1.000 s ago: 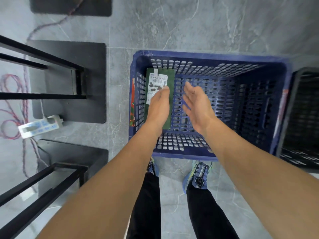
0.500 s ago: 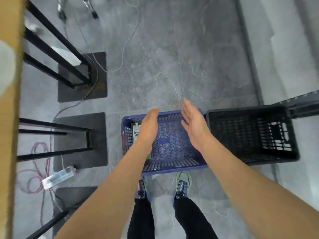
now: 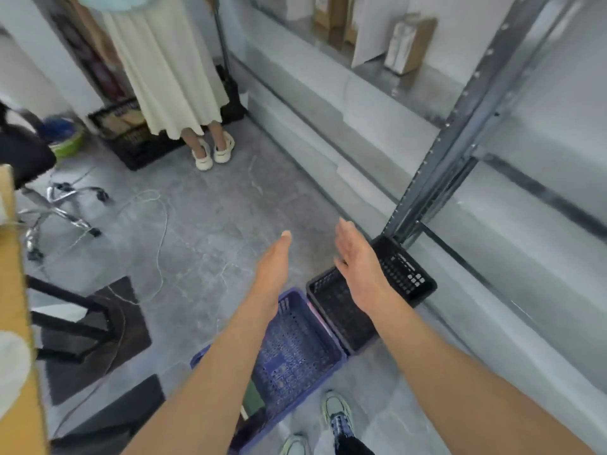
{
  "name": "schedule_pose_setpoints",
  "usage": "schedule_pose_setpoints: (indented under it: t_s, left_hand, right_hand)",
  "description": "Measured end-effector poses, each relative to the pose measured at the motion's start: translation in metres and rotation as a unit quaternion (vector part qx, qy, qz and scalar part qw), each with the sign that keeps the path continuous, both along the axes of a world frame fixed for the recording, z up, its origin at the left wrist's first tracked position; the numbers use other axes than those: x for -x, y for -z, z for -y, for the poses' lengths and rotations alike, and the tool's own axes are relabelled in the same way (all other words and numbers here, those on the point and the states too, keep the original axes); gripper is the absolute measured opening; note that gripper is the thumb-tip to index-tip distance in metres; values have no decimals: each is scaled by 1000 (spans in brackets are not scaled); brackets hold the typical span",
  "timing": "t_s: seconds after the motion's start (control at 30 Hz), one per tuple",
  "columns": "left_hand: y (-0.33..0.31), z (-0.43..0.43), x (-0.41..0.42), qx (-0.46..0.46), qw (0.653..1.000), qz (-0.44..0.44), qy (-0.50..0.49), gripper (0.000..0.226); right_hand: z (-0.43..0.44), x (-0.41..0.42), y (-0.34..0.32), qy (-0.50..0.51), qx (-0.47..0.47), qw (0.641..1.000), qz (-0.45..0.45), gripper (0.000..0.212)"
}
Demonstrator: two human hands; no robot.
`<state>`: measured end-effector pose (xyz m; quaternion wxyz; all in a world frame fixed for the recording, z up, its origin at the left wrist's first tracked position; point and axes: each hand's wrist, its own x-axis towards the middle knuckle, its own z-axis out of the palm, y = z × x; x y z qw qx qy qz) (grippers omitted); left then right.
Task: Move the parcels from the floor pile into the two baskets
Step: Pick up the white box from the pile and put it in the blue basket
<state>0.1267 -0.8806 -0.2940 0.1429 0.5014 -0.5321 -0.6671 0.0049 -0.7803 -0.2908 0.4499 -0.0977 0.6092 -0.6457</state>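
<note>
Left hand (image 3: 274, 274) and right hand (image 3: 359, 267) are both extended forward, fingers straight and held together, palms facing one another with a gap between them. Neither hand holds anything.

Blue basket (image 3: 305, 339) stands on the floor below and behind the left hand, partly covered by the left forearm. Black basket (image 3: 404, 274) stands just beside it, under the right hand and wrist. One green parcel (image 3: 254, 400) lies in the blue basket's near end, beneath the left forearm; a pale strip shows at its edge, but no writing can be read. The frame is blurred throughout, and no brand or label is legible anywhere.

Floor (image 3: 213, 224) is grey, marble-patterned tile. Ahead of the left hand a thin white cable (image 3: 159, 231) runs across it. To the right of the right hand rises a grey metal shelving upright (image 3: 443, 142), with cardboard boxes (image 3: 410, 44) on a shelf further up. Far ahead of the hands, a second person in a long cream skirt (image 3: 170, 67) stands. A chair base (image 3: 56, 205) sits well to the left.
</note>
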Motion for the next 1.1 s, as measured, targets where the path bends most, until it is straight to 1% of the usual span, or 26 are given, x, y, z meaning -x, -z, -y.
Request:
schedule_pose_setpoints:
  t_s: [0.2, 0.33, 0.4, 0.5, 0.6, 0.7, 0.83, 1.0, 1.1]
  left_hand:
    - [-65, -43, 37, 24, 992, -23, 118, 66]
    - [-92, -89, 52, 33, 977, -55, 206, 63]
    - [-103, -116, 58, 17, 967, -62, 245, 59]
    - [-112, -155, 70, 7, 951, -59, 303, 63]
    - [-120, -193, 82, 5, 932, -70, 355, 67]
    - [-131, -236, 94, 18, 913, -85, 399, 62]
    - [-144, -299, 104, 24, 883, -90, 460, 61]
    - [-152, -395, 118, 44, 838, -93, 536, 63]
    - [-152, -460, 122, 45, 817, -87, 568, 63]
  right_hand:
    - [-73, 8, -66, 105, 23, 993, -47, 61]
    - [-125, 5, -101, 167, 37, 982, -75, 72]
    - [-152, 0, -114, 201, 39, 975, -87, 76]
    - [-194, -5, -128, 255, 34, 961, -104, 66]
    - [-239, -7, -137, 309, 28, 945, -109, 63]
    - [-287, -8, -142, 356, 27, 928, -106, 61]
    - [-353, -14, -147, 409, 32, 906, -102, 59]
    - [-447, -24, -147, 477, 37, 872, -104, 58]
    - [-506, -33, -147, 518, 42, 849, -96, 58]
